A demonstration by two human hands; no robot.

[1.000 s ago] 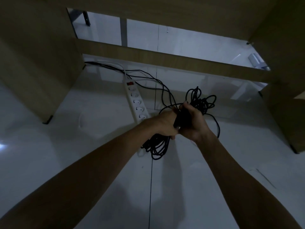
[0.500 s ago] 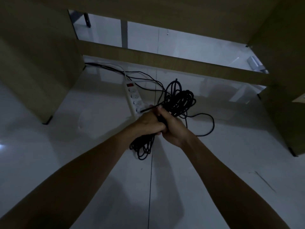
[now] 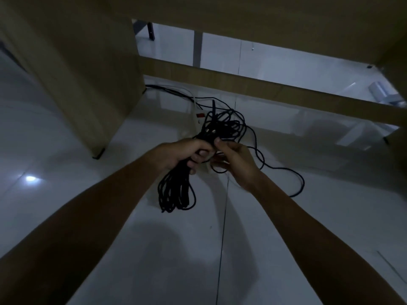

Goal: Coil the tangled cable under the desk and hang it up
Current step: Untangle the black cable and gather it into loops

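So on the far left, the wooden side panel (image 3: 72, 69) of the worktop is seen standing on the glossy white floor (image 3: 308, 227), with a light reflection (image 3: 30, 178) caught on the tiles beside it. The black cable (image 3: 176, 192) is held up off the floor under the worktop, bundled in loops. The middle of the bundle is wrapped by the left hand (image 3: 187, 151), its grip curled tight around it, so loops are left hanging below and sticking up above. Behind the upper loops, a white power strip (image 3: 198, 118) is mostly hidden. A loose strand is pinched by the right hand (image 3: 233, 161), thumb against fingers, just beside the left. From there the slack is trailed off right across the floor.
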